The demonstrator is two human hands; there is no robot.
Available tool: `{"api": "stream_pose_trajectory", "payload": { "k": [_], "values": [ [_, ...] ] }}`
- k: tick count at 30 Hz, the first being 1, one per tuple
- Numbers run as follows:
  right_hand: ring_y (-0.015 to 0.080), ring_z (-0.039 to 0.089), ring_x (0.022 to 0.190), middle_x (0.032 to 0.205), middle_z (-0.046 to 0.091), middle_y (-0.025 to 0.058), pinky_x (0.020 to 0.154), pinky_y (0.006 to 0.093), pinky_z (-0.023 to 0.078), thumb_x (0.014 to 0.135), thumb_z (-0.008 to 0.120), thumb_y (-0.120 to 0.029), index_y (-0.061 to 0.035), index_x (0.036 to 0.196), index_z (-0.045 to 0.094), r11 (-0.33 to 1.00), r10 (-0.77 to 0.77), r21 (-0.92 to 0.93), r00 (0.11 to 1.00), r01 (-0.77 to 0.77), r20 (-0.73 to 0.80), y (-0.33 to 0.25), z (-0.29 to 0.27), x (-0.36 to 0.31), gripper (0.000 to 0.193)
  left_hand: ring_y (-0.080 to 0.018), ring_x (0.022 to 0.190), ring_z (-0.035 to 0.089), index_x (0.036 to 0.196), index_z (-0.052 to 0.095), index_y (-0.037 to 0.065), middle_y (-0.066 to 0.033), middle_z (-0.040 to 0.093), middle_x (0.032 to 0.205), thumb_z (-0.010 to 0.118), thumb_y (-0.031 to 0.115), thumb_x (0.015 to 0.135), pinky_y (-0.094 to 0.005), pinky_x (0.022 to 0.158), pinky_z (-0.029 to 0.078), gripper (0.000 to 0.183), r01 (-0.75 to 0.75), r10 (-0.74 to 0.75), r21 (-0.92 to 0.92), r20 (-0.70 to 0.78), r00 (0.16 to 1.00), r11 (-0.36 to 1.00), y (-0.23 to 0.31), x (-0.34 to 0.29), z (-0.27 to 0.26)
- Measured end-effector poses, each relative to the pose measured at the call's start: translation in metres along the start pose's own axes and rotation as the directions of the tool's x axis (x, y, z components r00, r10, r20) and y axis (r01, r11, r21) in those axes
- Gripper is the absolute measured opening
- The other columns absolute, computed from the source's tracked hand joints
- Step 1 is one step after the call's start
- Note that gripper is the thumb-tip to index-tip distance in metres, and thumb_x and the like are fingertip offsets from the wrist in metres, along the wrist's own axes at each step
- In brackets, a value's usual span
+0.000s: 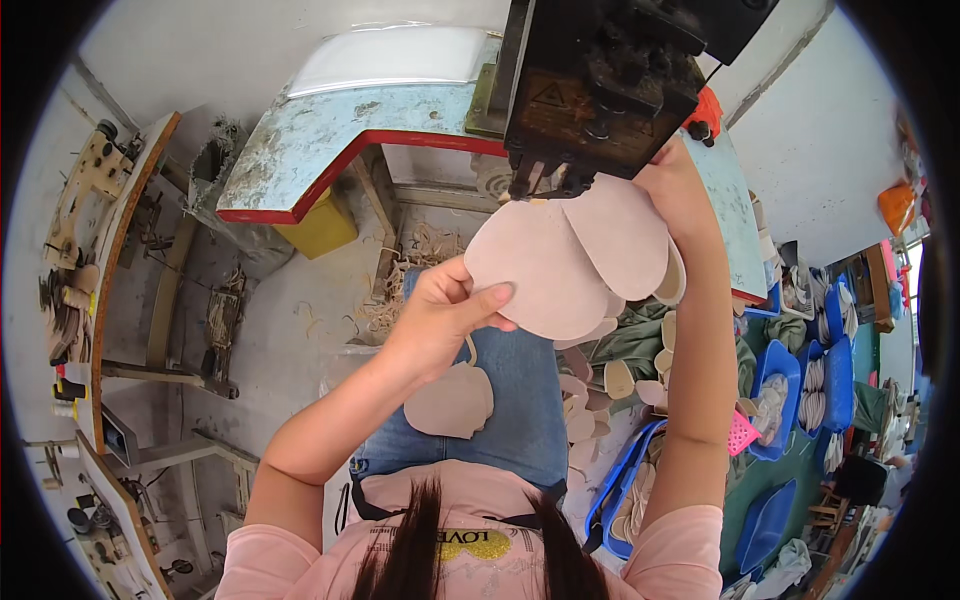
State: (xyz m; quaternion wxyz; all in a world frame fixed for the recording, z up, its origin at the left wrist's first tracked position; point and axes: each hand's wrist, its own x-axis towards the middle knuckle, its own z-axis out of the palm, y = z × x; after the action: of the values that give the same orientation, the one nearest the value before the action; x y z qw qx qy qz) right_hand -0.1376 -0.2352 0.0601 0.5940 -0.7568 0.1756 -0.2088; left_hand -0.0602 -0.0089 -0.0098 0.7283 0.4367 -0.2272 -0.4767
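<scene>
My left hand pinches the left edge of a flat, rounded beige piece between thumb and fingers. A second rounded beige piece overlaps it on the right, and edges of more pieces show beneath. At the upper right of these, my right hand is closed at the pieces' far edge; its fingers are partly hidden by the black machine head. The held pieces lie just under and in front of the machine's lower end. More beige pieces rest on my lap, on blue jeans.
A worn light-blue table with a red edge curves around the machine. Below it are a yellow bin and scraps. Blue baskets and loose beige pieces stand at right. Wooden benches with machines line the left.
</scene>
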Motion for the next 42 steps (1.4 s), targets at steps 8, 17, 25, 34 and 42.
{"api": "stream_pose_trajectory", "payload": {
  "k": [8, 17, 25, 34, 42],
  "values": [
    [0.0015, 0.047, 0.054, 0.067, 0.056, -0.002, 0.046, 0.0165, 0.038, 0.07, 0.057, -0.001, 0.0002, 0.083, 0.059, 0.986, -0.167, 0.021, 0.985, 0.166, 0.032, 0.001, 0.015, 0.0, 0.014, -0.0076, 0.068, 0.055, 0.096, 0.054, 0.003, -0.0033, 0.06, 0.083, 0.053, 0.008, 0.08, -0.0208, 0.059, 0.045, 0.017, -0.072, 0.092, 0.164, -0.122, 0.988, 0.984, 0.015, 0.002, -0.032],
    [0.0011, 0.043, 0.053, 0.06, 0.052, -0.0034, 0.048, 0.0167, 0.035, 0.072, 0.063, -0.012, -0.0017, 0.073, 0.056, 0.998, -0.057, 0.041, 0.998, 0.057, -0.018, 0.013, 0.021, -0.023, 0.013, -0.0091, 0.083, 0.052, 0.106, 0.051, 0.002, -0.0041, 0.057, 0.093, 0.041, 0.005, 0.085, -0.0224, 0.074, 0.041, 0.024, -0.243, 0.354, 0.352, -0.294, 0.888, 0.904, 0.005, 0.027, -0.046],
    [0.0004, 0.043, 0.055, 0.064, 0.049, -0.0036, 0.048, 0.0151, 0.034, 0.078, 0.06, -0.013, -0.0015, 0.077, 0.051, 0.987, -0.159, -0.054, 0.96, 0.151, -0.23, 0.025, 0.052, -0.051, 0.015, -0.0298, 0.075, 0.05, 0.096, 0.057, 0.006, -0.0142, 0.054, 0.077, 0.061, 0.011, 0.066, -0.0354, 0.074, 0.039, 0.03, -0.301, 0.039, 0.954, 0.3, 0.953, 0.005, -0.122, -0.041, -0.095],
    [0.0017, 0.035, 0.058, 0.063, 0.041, -0.0051, 0.05, 0.0161, 0.03, 0.081, 0.056, -0.019, -0.0047, 0.073, 0.043, 0.98, -0.199, -0.091, 0.911, 0.178, -0.361, 0.044, 0.084, -0.061, 0.021, -0.0063, 0.064, 0.052, 0.084, 0.059, -0.005, -0.0046, 0.059, 0.07, 0.055, 0.02, 0.08, -0.021, 0.057, 0.042, 0.026, -0.028, -0.013, 0.426, 0.094, 0.995, 0.904, 0.033, 0.033, -0.017],
    [0.0076, 0.051, 0.079, 0.085, 0.058, 0.003, 0.071, 0.0225, 0.043, 0.076, 0.06, -0.011, 0.0002, 0.1, 0.052, 0.995, 0.036, 0.089, 0.986, -0.051, 0.165, 0.054, 0.07, -0.065, 0.028, -0.004, 0.056, 0.052, 0.081, 0.06, -0.003, -0.0027, 0.059, 0.068, 0.057, 0.012, 0.077, -0.0192, 0.05, 0.042, 0.016, 0.02, -0.096, 0.528, 0.117, 0.988, 0.849, 0.069, 0.039, -0.014]
  ]
}}
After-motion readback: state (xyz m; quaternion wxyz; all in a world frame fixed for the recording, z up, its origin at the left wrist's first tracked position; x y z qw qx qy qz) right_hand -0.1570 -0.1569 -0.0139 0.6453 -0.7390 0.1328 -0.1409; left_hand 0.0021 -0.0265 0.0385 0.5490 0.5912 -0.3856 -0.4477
